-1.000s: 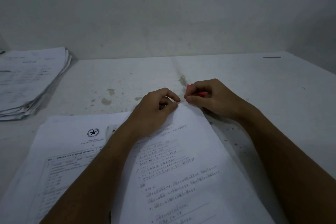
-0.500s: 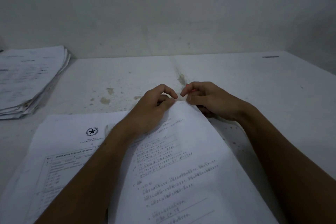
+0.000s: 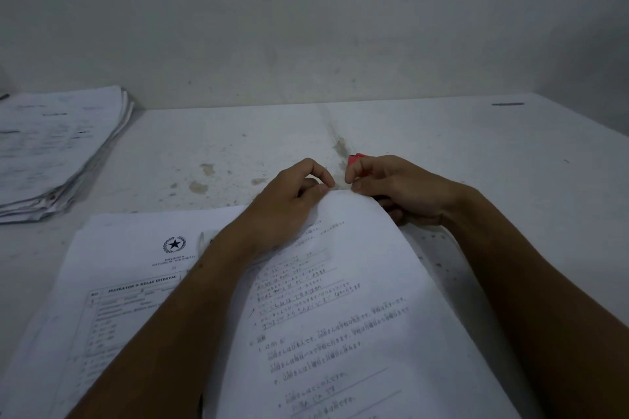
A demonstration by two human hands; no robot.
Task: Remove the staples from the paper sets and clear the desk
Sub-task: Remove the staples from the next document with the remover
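From the head view, I had one paper set (image 3: 357, 333) lying slantwise on the table (image 3: 442, 146), its long axis running from the near edge up toward the middle, with its far corner lifted off the surface. That corner was the whole matter: it sat between my two hands, touching both. My left hand (image 3: 289, 201) came in from the near left, its forearm lying across the sheet, and its thumb and forefinger were curled and pinching the corner from the left side. My right hand (image 3: 398, 190) was just beside it on the right, fingers curled, thumb and forefinger meeting at the same corner, tips nearly touching those of the left. A red tool (image 3: 357, 160) showed behind the right forefinger, held in that hand; I could not tell what kind it was. The staple itself was too small for me to see, though I judged it lay at that pinched corner. Both hands were equally near; the right, holding the tool, looked the one to work it.

A second printed sheet (image 3: 112, 282) lay flat under the left forearm toward the near left. A thick paper stack (image 3: 51, 153) sat well apart at the far left edge. A dark pen-like thing (image 3: 507, 104) lay near the far right corner.
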